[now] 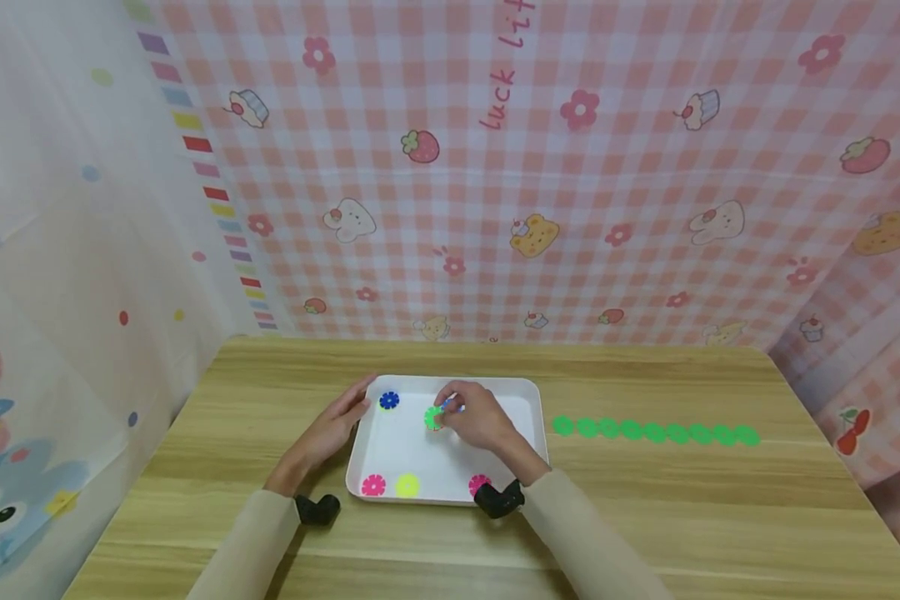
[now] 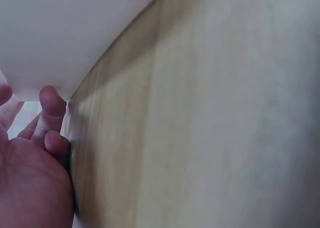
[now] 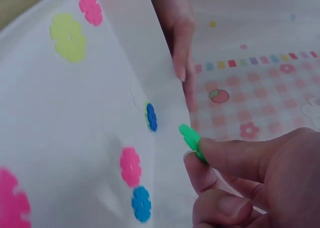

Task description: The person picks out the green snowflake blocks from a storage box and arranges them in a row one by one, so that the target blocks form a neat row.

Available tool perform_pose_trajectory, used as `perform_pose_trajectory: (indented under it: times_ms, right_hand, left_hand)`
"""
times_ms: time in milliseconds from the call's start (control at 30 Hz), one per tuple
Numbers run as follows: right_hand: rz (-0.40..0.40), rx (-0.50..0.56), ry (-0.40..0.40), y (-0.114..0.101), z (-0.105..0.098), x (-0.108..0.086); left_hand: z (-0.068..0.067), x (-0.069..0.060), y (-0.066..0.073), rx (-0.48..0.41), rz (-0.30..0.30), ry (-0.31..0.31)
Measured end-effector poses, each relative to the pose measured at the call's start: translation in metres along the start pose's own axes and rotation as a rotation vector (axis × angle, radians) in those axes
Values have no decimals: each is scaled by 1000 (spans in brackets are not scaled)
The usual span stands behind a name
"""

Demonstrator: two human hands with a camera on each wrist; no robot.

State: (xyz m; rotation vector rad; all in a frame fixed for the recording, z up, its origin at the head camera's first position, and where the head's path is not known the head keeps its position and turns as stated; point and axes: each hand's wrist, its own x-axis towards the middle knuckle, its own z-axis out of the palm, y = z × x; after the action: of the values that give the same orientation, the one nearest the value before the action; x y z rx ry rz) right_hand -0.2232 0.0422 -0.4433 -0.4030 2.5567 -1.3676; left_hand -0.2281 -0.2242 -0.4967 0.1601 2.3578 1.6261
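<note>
Between thumb and fingertips my right hand [image 1: 478, 418] pinches a green notched plastic disc [image 3: 190, 138], held above the white tray [image 1: 397, 450]. Along the tray's left side lies my left hand [image 1: 328, 433], fingers mostly extended and touching the outer wall. Inside the tray, a dark blue disc [image 1: 389, 401] is near the far left corner. A pink disc [image 1: 373, 485] and a yellow disc [image 1: 407, 485] lie at the near edge. The right wrist view shows another pink disc [image 3: 131, 166] beside a light blue disc [image 3: 141, 204]; my right hand partly hides these in the head view.
To the right of the tray, a row of several green discs [image 1: 656, 432] stretches across the wooden table [image 1: 645, 517]. One more pink disc [image 1: 479, 483] is partly behind the black right wrist camera [image 1: 499, 500]. A checked cloth [image 1: 465, 183] hangs behind the table.
</note>
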Motion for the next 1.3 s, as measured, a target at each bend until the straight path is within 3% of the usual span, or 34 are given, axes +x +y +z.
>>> perform_pose_trajectory:
  times_ms: [567, 767, 900, 1300]
  right_hand:
    - [128, 59, 180, 33, -67, -34]
    - [101, 121, 195, 55, -100, -51]
    - [124, 136, 220, 70, -122, -61]
    - [159, 96, 324, 122, -190, -110]
  left_hand:
    - [-1, -1, 2, 8, -12, 9]
    - [-1, -2, 2, 11, -17, 12]
    - [-1, -2, 1, 5, -15, 10]
    - [0, -1, -1, -8, -10, 16]
